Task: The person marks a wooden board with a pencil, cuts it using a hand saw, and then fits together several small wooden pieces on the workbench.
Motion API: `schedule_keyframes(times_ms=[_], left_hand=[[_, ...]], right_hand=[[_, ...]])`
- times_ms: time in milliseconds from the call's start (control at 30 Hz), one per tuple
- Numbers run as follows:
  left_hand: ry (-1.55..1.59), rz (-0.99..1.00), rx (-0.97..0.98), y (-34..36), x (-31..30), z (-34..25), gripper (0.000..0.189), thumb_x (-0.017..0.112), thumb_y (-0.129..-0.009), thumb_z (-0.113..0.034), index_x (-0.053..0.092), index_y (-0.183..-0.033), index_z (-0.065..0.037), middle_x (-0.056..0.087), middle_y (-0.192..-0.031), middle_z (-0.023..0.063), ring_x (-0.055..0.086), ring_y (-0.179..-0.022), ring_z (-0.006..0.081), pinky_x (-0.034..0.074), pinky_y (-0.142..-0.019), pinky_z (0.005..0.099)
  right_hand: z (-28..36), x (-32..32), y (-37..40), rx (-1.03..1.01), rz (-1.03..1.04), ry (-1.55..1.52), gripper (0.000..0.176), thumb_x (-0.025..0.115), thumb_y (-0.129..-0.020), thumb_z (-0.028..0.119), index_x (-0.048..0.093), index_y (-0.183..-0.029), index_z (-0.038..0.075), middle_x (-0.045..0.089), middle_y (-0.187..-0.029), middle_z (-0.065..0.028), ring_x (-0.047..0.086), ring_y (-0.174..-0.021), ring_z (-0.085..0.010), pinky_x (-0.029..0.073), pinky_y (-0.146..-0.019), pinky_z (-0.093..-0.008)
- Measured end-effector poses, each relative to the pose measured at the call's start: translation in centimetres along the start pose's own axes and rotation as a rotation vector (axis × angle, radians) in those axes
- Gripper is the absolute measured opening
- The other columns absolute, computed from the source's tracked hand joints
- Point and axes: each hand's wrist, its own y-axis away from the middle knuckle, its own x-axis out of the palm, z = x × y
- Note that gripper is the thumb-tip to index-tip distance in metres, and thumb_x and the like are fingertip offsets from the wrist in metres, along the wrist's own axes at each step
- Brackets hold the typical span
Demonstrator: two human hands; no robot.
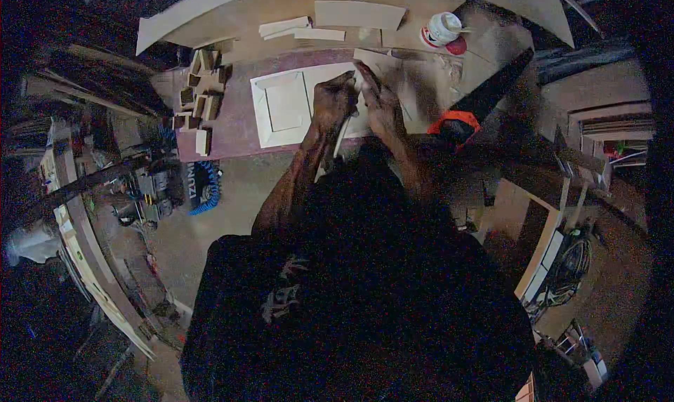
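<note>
Dim workshop, cluttered workbench [232,143]: left hand [333,100] fingers curled on pale panel [284,107], right hand [382,106] fingers flat together.

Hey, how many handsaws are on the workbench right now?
1. The handsaw lies just right of the right hand, with its orange handle at the near end. Others may be hidden in the dark surroundings.

You have two hands over the worktop [232,132], your left hand [335,100] and your right hand [382,107], and one white framed panel [284,110] under them. Behind it lie three flat pieces of wood: two narrow strips [284,27] and one wider board [358,14]. You also have one white tub [442,27], one red lid [456,46], one saw [484,96] and one blue coiled hose [205,188]. The small wooden blocks [203,86] number about eight; it is too dim to count them exactly.
</note>
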Motion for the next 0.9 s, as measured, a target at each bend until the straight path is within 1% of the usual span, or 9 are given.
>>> schedule_keyframes(times_ms=[133,267,467,533,633,700,800,867,900], left_hand=[[0.06,-0.08,0.007,1.4,1.0,-1.1,0.029,0.057,-0.096,-0.016,0.066,-0.115,0.003,0.06,-0.066,0.0045,0.054,-0.048,0.0115,0.047,-0.043,0.0275],[0.108,-0.146,0.028,0.2,0.0,-0.7,0.029,0.061,-0.095,-0.019,0.068,-0.113,0.002,0.062,-0.069,0.0053,0.056,-0.05,0.0108,0.048,-0.043,0.027],[-0.487,-0.144,0.396,0.3,-0.7,1.3,0.032,0.063,-0.089,-0.014,0.066,-0.118,0.0,0.072,-0.083,0.0151,0.064,-0.051,0.0213,0.053,-0.05,0.033],[-0.546,-0.085,0.227,0.3,-1.0,-0.5,0.029,0.06,-0.087,-0.012,0.068,-0.112,0.002,0.071,-0.081,0.0174,0.066,-0.059,0.0299,0.053,-0.057,0.0389],[-0.478,-0.194,0.412,0.6,-0.5,0.5,0.031,0.057,-0.091,-0.012,0.066,-0.118,0.0,0.067,-0.068,0.0113,0.058,-0.048,0.0212,0.048,-0.048,0.0338],[-0.093,-0.127,0.128,1.7,-0.3,-1.0,0.034,0.054,-0.094,-0.013,0.063,-0.124,-0.001,0.059,-0.061,0.0054,0.051,-0.047,0.0145,0.043,-0.044,0.0304],[-0.034,-0.005,0.039,-0.2,-1.0,-0.5,0.039,0.051,-0.098,-0.015,0.054,-0.135,-0.005,0.052,-0.061,-0.0004,0.042,-0.047,0.0073,0.037,-0.041,0.0262],[0.055,0.057,-0.091,0.1,-1.0,-0.4,0.04,0.049,-0.098,-0.016,0.051,-0.138,-0.006,0.053,-0.064,0.0009,0.041,-0.047,0.0075,0.036,-0.041,0.0264],[0.388,0.026,-0.266,0.9,-0.8,-2.3,0.036,0.044,-0.1,-0.017,0.052,-0.133,-0.005,0.054,-0.066,0.0036,0.04,-0.045,0.0093,0.035,-0.04,0.0256]], right_hand=[[1.2,0.0,-0.6,-0.091,0.033,-0.072,0.023,0.057,-0.093,0.009,0.065,-0.113,0.003,0.064,-0.08,-0.0085,0.057,-0.075,-0.021,0.047,-0.068,-0.0379],[2.0,1.1,0.0,-0.048,0.022,-0.185,0.029,0.057,-0.093,0.01,0.065,-0.121,0.006,0.065,-0.078,-0.0107,0.058,-0.07,-0.0227,0.047,-0.068,-0.0367],[0.3,2.0,-1.6,0.115,0.113,-0.19,0.025,0.056,-0.094,0.014,0.065,-0.116,0.007,0.066,-0.086,-0.0095,0.06,-0.075,-0.0208,0.047,-0.071,-0.0333],[1.5,1.8,-0.2,0.078,0.122,-0.162,0.028,0.054,-0.096,0.015,0.064,-0.12,0.007,0.066,-0.092,-0.0104,0.059,-0.08,-0.0191,0.047,-0.073,-0.0319],[-1.3,2.6,-1.8,0.245,0.216,-0.252,0.026,0.051,-0.098,0.02,0.065,-0.113,0.003,0.063,-0.093,-0.0067,0.056,-0.084,-0.0149,0.047,-0.076,-0.0288],[-5.6,4.3,-3.5,0.416,0.304,-0.085,0.027,0.053,-0.098,0.024,0.067,-0.105,0.002,0.062,-0.086,-0.0033,0.054,-0.081,-0.0125,0.047,-0.074,-0.0287],[1.5,-0.2,-2.7,0.046,0.119,-0.284,0.039,0.043,-0.102,0.023,0.053,-0.134,0.003,0.058,-0.133,-0.0172,0.054,-0.122,-0.0304,0.039,-0.105,-0.0397],[1.0,1.3,-2.2,0.27,0.051,-0.44,0.023,0.055,-0.095,0.018,0.068,-0.104,0.001,0.062,-0.083,-0.0011,0.054,-0.076,-0.0124,0.046,-0.069,-0.0328],[-0.3,1.9,-2.3,0.244,0.009,-0.462,0.021,0.056,-0.094,0.017,0.068,-0.104,0.002,0.062,-0.082,-0.0014,0.054,-0.074,-0.0124,0.046,-0.068,-0.0317]])
